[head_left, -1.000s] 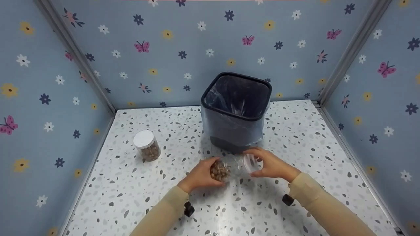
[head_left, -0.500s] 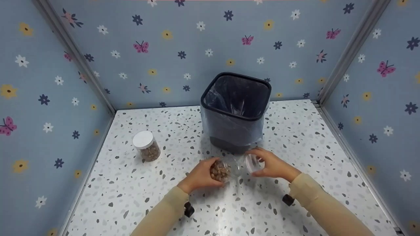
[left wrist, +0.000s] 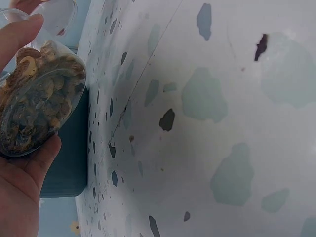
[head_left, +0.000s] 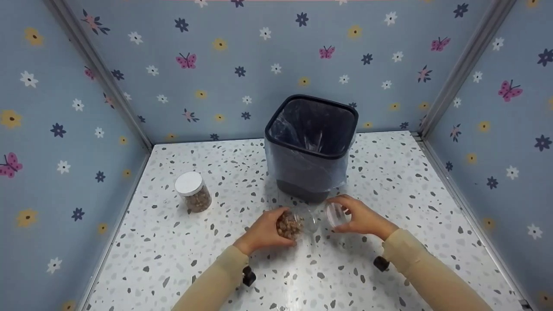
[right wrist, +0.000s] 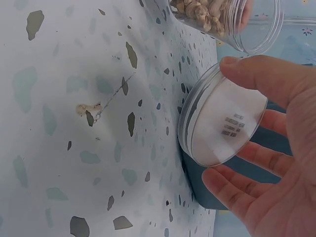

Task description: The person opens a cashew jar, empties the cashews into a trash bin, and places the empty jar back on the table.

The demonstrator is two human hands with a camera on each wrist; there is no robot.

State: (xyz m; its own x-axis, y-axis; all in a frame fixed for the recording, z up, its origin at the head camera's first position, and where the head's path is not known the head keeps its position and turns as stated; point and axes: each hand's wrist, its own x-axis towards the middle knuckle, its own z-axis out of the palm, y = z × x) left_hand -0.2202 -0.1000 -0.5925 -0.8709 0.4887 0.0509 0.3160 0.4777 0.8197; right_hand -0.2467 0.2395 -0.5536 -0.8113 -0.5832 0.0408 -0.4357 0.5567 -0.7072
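Note:
My left hand (head_left: 267,230) grips a clear jar (head_left: 307,219) by its base end, tilted on its side with the open mouth facing right. Brown nut-like or dried pieces (left wrist: 44,94) lie gathered toward the base. Just right of the mouth, my right hand (head_left: 360,218) holds a round clear lid (right wrist: 222,123) by its rim between thumb and fingers. A small printed label shows on the lid's pale face in the right wrist view. A gap separates lid from jar.
A second jar (head_left: 196,196) with a white lid and brown contents stands upright at the left. Behind my hands is a dark bin (head_left: 302,172) lined with a clear bag. Patterned wall panels (head_left: 259,65) enclose the speckled table (head_left: 173,250).
The lid in my right hand has drawn slightly to the right, widening its gap from the jar's mouth. My left hand and the jar stay almost still.

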